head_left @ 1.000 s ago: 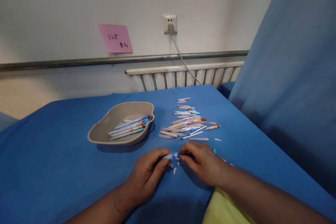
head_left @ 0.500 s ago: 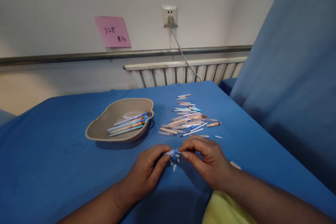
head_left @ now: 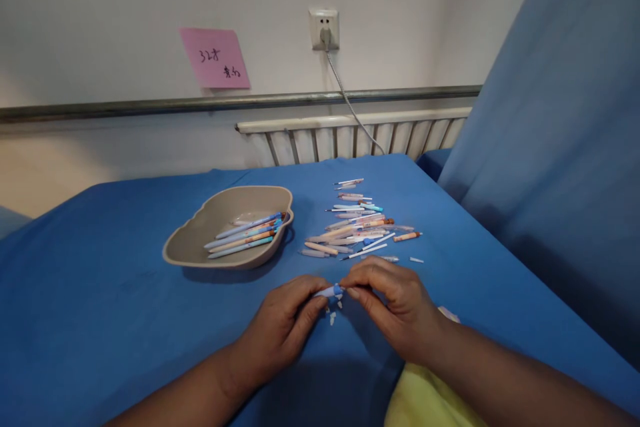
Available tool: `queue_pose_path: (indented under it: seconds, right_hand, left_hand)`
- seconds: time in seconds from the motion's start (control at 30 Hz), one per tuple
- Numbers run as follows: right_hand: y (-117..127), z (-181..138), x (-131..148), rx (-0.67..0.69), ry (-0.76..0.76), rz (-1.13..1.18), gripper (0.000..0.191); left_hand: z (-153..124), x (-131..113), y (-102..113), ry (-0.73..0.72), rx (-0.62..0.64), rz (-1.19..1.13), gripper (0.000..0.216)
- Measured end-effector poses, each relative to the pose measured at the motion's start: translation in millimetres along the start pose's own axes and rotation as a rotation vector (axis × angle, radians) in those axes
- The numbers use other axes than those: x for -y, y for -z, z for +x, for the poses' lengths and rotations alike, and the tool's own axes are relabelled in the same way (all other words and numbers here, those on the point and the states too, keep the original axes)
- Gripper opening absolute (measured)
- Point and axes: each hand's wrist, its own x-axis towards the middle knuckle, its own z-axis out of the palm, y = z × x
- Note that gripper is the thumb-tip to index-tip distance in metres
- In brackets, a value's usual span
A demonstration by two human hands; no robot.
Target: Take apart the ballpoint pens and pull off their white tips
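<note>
My left hand (head_left: 289, 312) pinches a light-blue pen barrel (head_left: 327, 291) between thumb and fingers, its darker blue end pointing right. At that end my right hand (head_left: 387, 297) has thumb and forefinger pressed together; whatever small part they grip is mostly hidden by the fingertips. Small white bits (head_left: 333, 317) lie on the blue cloth just below the barrel. Beyond my right hand spreads a loose heap of pen parts (head_left: 350, 233): barrels, white refills and clear pieces. A beige tray (head_left: 187, 243) to the left of the heap holds several pens (head_left: 245, 240) in blue, orange and brown.
Blue cloth (head_left: 125, 320) covers the table. A blue curtain (head_left: 555, 167) hangs at the right. Behind the table are a white rail (head_left: 300, 124) and a socket (head_left: 325, 28) with a cable. A pink note (head_left: 216, 59) is stuck on the wall. Yellow fabric (head_left: 430, 400) shows below my right arm.
Both hands stay almost in place around the barrel. Its blue end looks turned or shifted very slightly to the right. Tray and heap are unchanged.
</note>
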Motion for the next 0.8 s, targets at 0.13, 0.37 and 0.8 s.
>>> queue_pose_path:
  seconds: [0.13, 0.37, 0.8]
  right_hand:
    - [-1.6, 0.3, -1.5, -0.007, 0.011, 0.010, 0.026]
    - [-3.0, -2.7, -1.5, -0.022, 0.002, 0.002, 0.022]
    - [-4.1, -7.3, -0.7, -0.051, 0.088, -0.020, 0.027]
  left_hand:
    - [0.1, 0.4, -1.3, -0.008, 0.009, 0.004, 0.016]
    - [-0.9, -1.5, -1.4, -0.015, -0.007, -0.010, 0.015]
    - [-1.0, -0.9, -2.9, -0.023, -0.036, -0.015, 0.015]
